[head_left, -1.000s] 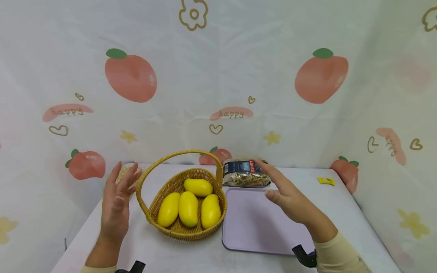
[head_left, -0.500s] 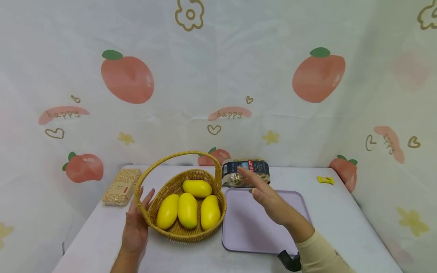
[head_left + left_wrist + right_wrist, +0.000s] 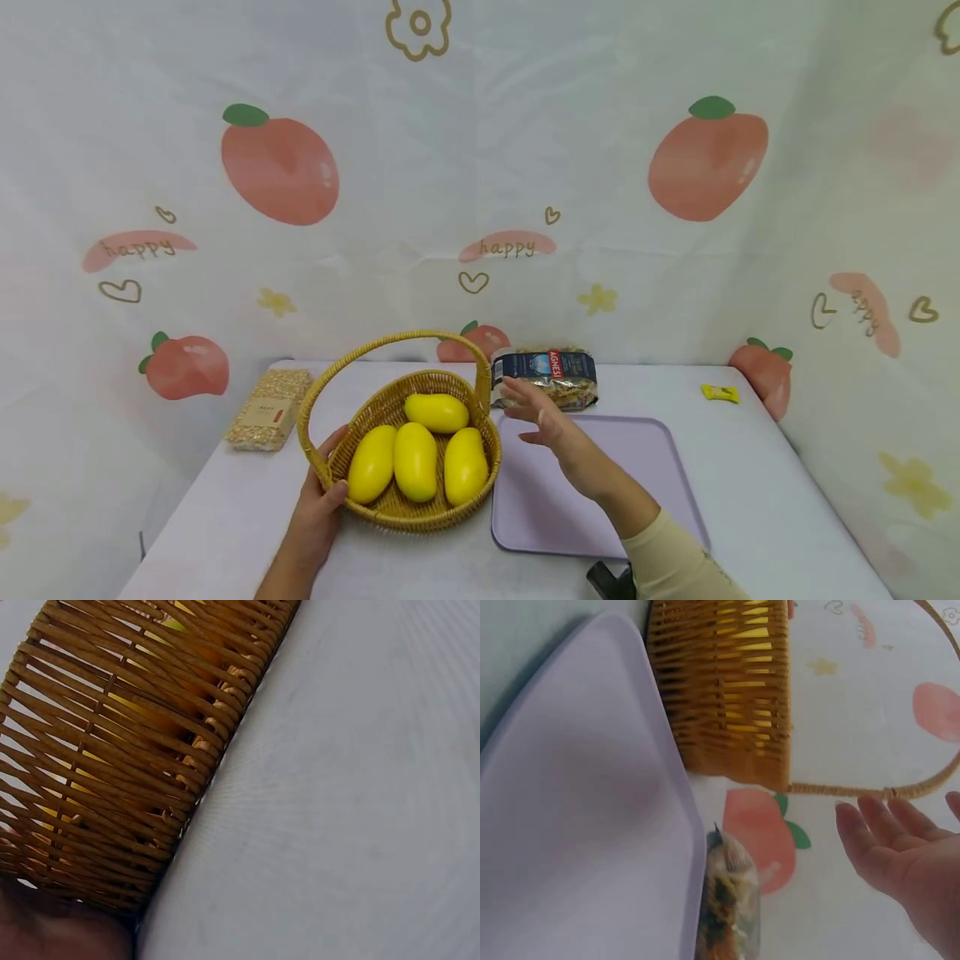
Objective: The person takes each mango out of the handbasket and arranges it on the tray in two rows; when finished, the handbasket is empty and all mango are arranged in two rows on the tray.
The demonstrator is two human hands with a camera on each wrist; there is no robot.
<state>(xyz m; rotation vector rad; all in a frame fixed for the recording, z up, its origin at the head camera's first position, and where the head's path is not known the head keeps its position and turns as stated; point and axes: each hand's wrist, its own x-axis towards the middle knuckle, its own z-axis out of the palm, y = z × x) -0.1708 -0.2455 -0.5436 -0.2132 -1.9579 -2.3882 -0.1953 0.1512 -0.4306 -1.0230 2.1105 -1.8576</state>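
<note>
In the head view a wicker basket (image 3: 420,523) with a tall arched handle stands on the white table, several yellow mangoes (image 3: 416,462) lying in it. My left hand (image 3: 311,517) grips its left side, thumb at the rim and fingers along the outer wall. Close up in the left wrist view, the woven wall (image 3: 112,735) fills the upper left, with yellow showing through the gaps. My right hand (image 3: 558,442) is held above the lilac tray (image 3: 547,517), fingers extended toward the basket, nothing in it. The right wrist view shows those fingers (image 3: 877,832) near the handle.
Behind the tray lies a pasta bag (image 3: 543,379) with a dark label. A packed block of pale grains (image 3: 268,410) is at the back left, and a small yellow wrapped packet (image 3: 720,392) at the far right. A patterned curtain (image 3: 420,167) encloses the table.
My left hand has moved right and taken hold of the basket's left side, uncovering the grain pack. My right hand has moved left toward the basket. The basket stays about where it was.
</note>
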